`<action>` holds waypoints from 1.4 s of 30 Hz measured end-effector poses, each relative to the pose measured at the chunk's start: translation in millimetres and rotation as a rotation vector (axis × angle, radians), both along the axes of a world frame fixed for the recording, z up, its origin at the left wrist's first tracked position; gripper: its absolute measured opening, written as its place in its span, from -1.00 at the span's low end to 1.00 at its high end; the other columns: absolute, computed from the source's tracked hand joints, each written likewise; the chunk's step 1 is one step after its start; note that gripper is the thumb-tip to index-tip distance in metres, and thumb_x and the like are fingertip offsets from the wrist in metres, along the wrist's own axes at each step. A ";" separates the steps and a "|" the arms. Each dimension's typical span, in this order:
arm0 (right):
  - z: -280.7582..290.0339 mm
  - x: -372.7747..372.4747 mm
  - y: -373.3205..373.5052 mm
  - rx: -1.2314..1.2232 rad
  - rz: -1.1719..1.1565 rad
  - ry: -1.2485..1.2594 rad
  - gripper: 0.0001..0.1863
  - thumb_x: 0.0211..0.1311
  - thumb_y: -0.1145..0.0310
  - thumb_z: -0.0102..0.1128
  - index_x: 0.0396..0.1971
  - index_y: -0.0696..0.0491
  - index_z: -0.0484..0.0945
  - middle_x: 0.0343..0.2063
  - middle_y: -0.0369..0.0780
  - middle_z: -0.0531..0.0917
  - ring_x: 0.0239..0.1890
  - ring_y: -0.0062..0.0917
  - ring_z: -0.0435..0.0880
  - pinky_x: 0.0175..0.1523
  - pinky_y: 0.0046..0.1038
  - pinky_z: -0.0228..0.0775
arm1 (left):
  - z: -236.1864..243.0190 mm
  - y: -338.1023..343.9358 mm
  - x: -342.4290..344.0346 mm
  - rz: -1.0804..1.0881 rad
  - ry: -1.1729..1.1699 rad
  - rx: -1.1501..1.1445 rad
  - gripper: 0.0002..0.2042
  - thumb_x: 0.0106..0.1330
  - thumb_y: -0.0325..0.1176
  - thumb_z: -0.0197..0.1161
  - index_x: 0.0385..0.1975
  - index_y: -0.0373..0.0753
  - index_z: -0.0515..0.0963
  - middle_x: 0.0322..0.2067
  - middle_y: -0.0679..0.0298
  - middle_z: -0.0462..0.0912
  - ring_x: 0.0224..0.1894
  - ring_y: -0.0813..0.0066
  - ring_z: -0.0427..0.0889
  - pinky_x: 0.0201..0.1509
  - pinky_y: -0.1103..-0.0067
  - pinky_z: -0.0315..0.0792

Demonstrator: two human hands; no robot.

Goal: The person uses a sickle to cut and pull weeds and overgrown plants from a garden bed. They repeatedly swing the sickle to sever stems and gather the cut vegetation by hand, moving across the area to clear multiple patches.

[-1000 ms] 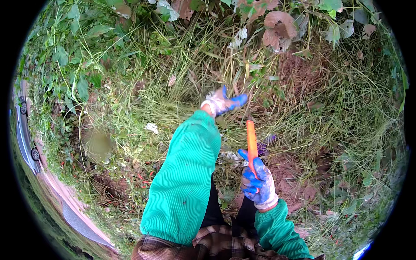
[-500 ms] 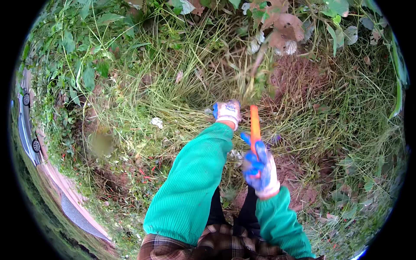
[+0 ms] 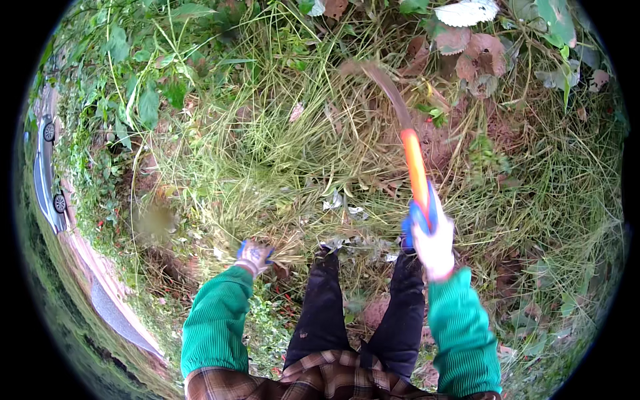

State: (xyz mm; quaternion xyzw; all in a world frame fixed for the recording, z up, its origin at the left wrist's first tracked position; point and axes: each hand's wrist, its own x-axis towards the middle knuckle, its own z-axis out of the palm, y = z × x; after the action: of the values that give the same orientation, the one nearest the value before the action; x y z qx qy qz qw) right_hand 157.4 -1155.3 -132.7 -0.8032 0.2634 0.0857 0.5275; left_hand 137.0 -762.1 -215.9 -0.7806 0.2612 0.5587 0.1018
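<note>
My right hand (image 3: 430, 233), in a white and blue glove, is wrapped round the orange handle of a sickle (image 3: 415, 160). The sickle's curved brownish blade points up and bends left over the cut-looking grass, its tip blurred. Low on the left, my left hand (image 3: 255, 257), in a like glove, is closed on a bunch of grass (image 3: 288, 253) whose pale stems stick out to its right. Matted green and straw-coloured grass (image 3: 260, 167) lies between and beyond my hands. Green sleeves cover both forearms.
Leafy plants (image 3: 133, 100) rise at the upper left, and broad brown and white leaves (image 3: 480, 53) hang at the upper right. Reddish bare soil (image 3: 437, 143) shows near the blade. My dark-trousered legs stand below. A silver car (image 3: 48, 177) is on a road at the far left.
My left hand has swung left and back toward me with grass in it. The right hand has moved right and slightly up, lifting the sickle away from where the left hand was.
</note>
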 end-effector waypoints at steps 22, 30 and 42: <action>3.2 88.4 -88.4 -0.731 0.685 0.108 -0.49 0.11 0.20 -0.03 0.06 0.06 0.18 -0.55 -0.10 0.54 -0.51 -0.28 0.55 -0.41 -0.32 0.38 | -74.8 -306.7 241.4 0.929 -0.331 -0.346 -0.38 -0.18 -0.08 0.31 -0.10 -0.34 0.38 -0.19 -0.01 0.49 -0.11 0.11 0.47 -0.06 0.44 0.35; -78.2 44.2 -64.3 -0.666 0.430 -0.084 -0.50 0.15 0.21 -0.09 0.10 0.05 0.14 -0.59 -0.11 0.53 -0.57 -0.27 0.53 -0.45 -0.25 0.36 | -35.9 -289.0 231.0 0.406 -0.572 -0.334 -0.63 -0.03 -0.12 0.15 -0.27 -0.22 0.43 -0.31 0.07 0.54 -0.22 0.14 0.50 -0.10 0.36 0.35; -3.4 -25.8 -57.2 -0.352 0.284 -0.121 -0.41 0.07 0.31 0.06 0.13 0.06 0.12 -0.37 -0.04 0.55 -0.47 -0.20 0.56 -0.39 -0.30 0.41 | -75.6 -121.4 -19.0 -0.037 -0.143 -0.184 -0.48 -0.05 -0.03 0.16 -0.05 -0.07 0.33 -0.40 0.15 0.55 -0.29 0.22 0.50 -0.08 0.39 0.26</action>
State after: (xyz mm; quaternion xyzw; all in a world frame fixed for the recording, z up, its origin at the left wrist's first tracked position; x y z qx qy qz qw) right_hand 131.6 -1212.5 -136.1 -0.9154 0.1264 0.0634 0.3769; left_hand 117.9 -883.5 -291.5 -0.8194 0.3181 0.4732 0.0584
